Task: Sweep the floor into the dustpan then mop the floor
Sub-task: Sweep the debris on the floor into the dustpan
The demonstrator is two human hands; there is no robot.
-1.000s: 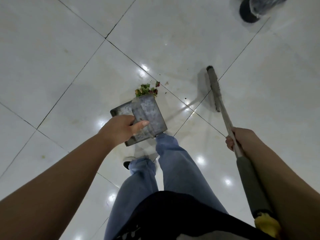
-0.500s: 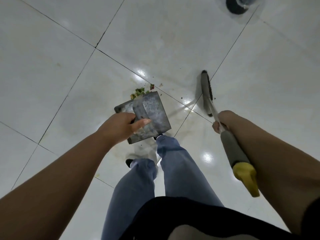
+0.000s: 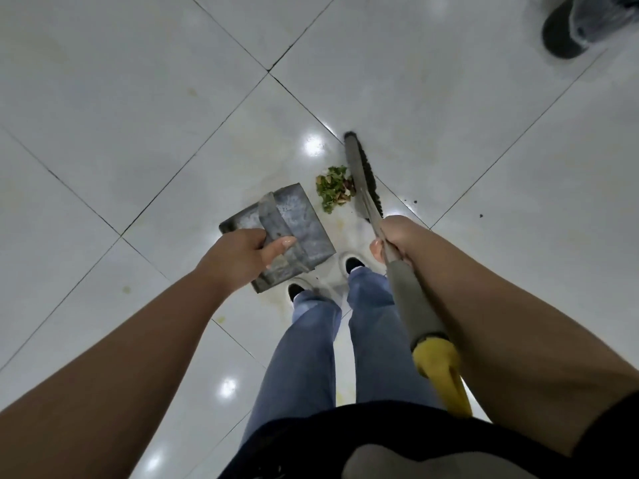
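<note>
A grey metal dustpan (image 3: 297, 216) is held by its handle in my left hand (image 3: 242, 255), just above and in front of my feet. My right hand (image 3: 397, 236) grips the broom (image 3: 363, 178) low on its grey shaft, which ends in a yellow cap near my waist. The dark broom head stands on the white tiled floor (image 3: 138, 98), touching the right side of a small pile of green and brown debris (image 3: 333, 188). The pile lies on the floor just off the dustpan's far right corner.
A dark round base with a clear-wrapped object (image 3: 584, 22) stands at the top right corner. A few dark crumbs (image 3: 480, 215) lie to the right of the broom. My jeans and shoes (image 3: 352, 264) are just behind the dustpan. Yellowish stains mark the tiles near my feet.
The broom head has swung left from well right of the debris until it touches the pile. My right hand slid down the shaft. The pile now lies clear of the dustpan's far corner.
</note>
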